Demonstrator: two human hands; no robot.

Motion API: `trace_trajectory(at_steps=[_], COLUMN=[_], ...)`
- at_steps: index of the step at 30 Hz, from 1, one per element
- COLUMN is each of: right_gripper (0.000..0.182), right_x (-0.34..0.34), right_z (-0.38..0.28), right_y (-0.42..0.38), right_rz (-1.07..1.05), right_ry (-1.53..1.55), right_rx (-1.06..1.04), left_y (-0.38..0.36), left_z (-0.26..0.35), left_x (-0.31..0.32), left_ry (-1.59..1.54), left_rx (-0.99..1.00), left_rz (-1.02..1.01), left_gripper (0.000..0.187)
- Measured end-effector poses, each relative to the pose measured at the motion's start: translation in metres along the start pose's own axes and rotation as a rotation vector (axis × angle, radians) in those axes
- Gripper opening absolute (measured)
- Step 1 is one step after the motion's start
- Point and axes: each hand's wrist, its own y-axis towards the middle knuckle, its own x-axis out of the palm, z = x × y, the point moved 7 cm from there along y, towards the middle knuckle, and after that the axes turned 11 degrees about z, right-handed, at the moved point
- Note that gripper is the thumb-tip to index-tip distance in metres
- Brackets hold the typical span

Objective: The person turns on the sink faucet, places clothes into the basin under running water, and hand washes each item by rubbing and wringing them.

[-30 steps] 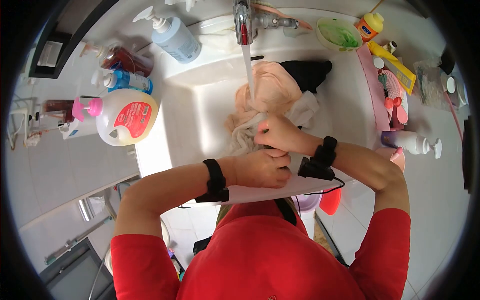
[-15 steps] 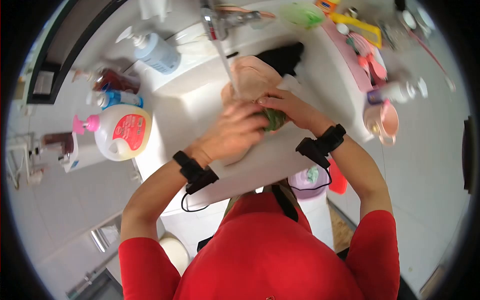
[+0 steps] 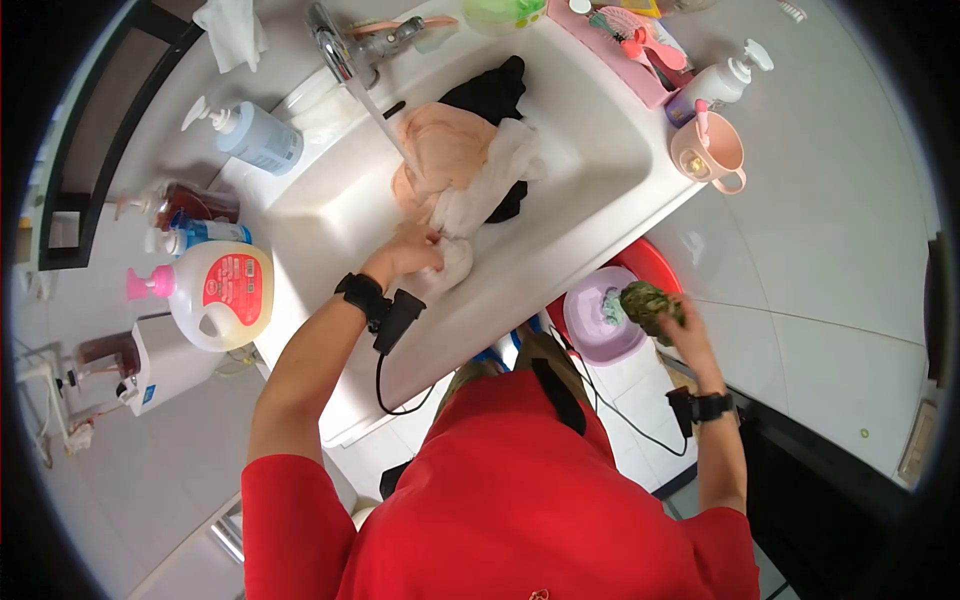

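Note:
My left hand (image 3: pixel 408 250) is in the sink (image 3: pixel 590 190) near its front wall, with its fingers closed on a wet white cloth (image 3: pixel 505 160). Beside that cloth lie a peach cloth (image 3: pixel 445 145) and a black cloth (image 3: pixel 492 88). Water runs from the faucet (image 3: pixel 335 45) onto the peach cloth. Off to the right, outside the sink, my right hand (image 3: pixel 688 335) grips a bunched dark green cloth (image 3: pixel 650 306). It hangs at the right edge of a purple basin (image 3: pixel 598 335), which has a pale green item (image 3: pixel 612 306) inside.
A red basin (image 3: pixel 650 262) stands behind the purple one. On the sink's right rim are a pink cup (image 3: pixel 708 150), a white pump bottle (image 3: pixel 715 88) and a pink tray (image 3: pixel 600 45). Blue (image 3: pixel 262 140) and yellowish (image 3: pixel 215 290) pump bottles stand on the left.
My right hand has moved out of the sink to the right with the green cloth. My left hand has closed on the white cloth. The view has shifted, showing more of the basins.

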Motion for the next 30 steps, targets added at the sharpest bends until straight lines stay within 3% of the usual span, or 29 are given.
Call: trace_trajectory(at_steps=[1, 2, 4, 6, 9, 11, 15, 17, 20, 22, 24, 25, 26, 27, 29, 30], right_gripper=[0.042, 0.044, 0.047, 0.044, 0.04, 0.06, 0.078, 0.077, 0.071, 0.066, 0.051, 0.035, 0.031, 0.028, 0.027, 0.027], right_x=[0.005, 0.018, 0.031, 0.047, 0.072, 0.096, 0.141, 0.157, 0.161, 0.165, 0.187, 0.191, 0.203, 0.211, 0.219, 0.227], right_z=[0.014, -0.01, -0.037, -0.062, -0.146, -0.201, -0.291, -0.325, -0.359, -0.367, -0.362, -0.359, -0.349, -0.342, -0.338, -0.332], right_y=[0.003, -0.004, -0.007, -0.003, -0.015, -0.024, -0.04, -0.048, -0.061, -0.055, -0.031, -0.014, 0.014, 0.04, 0.076, 0.089], right_rz=[0.161, 0.33, 0.258, 0.026, -0.06, -0.205, -0.255, -0.313, -0.458, -0.558, -0.627, -0.523, -0.554, -0.581, -0.389, -0.4], right_ry=[-0.424, -0.846, -0.71, -0.401, -0.158, -0.115, 0.004, 0.118, 0.289, 0.347, 0.05, 0.075, 0.09, 0.104, -0.299, -0.302], right_rx=[-0.339, -0.676, -0.702, -0.499, -0.596, -0.628, -0.905, -0.967, -1.011, -1.005, -1.061, -1.14, -1.029, -0.915, -0.961, -0.971], left_y=[-0.006, -0.009, -0.022, -0.045, -0.079, -0.1, -0.142, -0.168, -0.207, -0.222, -0.221, -0.205, -0.191, -0.181, -0.165, -0.159], left_z=[0.007, 0.01, 0.011, 0.027, 0.064, 0.092, 0.144, 0.158, 0.165, 0.162, 0.146, 0.118, 0.091, 0.077, 0.056, 0.047], left_x=[-0.011, -0.022, -0.048, -0.078, -0.12, -0.14, -0.176, -0.195, -0.228, -0.232, -0.237, -0.233, -0.226, -0.218, -0.193, -0.179], left_ry=[-0.153, -0.146, -0.454, -0.834, -1.022, -1.202, -1.25, -1.301, -1.292, -1.307, -1.323, -1.31, -1.296, -1.147, -0.804, -0.61], left_rx=[-0.006, 0.001, -0.041, -0.056, -0.059, -0.085, 0.112, 0.193, 0.452, 0.436, 0.423, 0.342, 0.259, 0.249, 0.236, 0.229], left_rz=[0.138, 0.151, 0.146, 0.16, 0.25, 0.344, 0.42, 0.599, 0.681, 0.69, 0.713, 0.781, 0.847, 0.887, 0.954, 0.978], left_gripper=[0.038, 0.038, 0.032, 0.008, 0.009, 0.014, 0.02, 0.023, 0.027, 0.027, 0.028, 0.027, 0.026, 0.024, 0.021, 0.021])
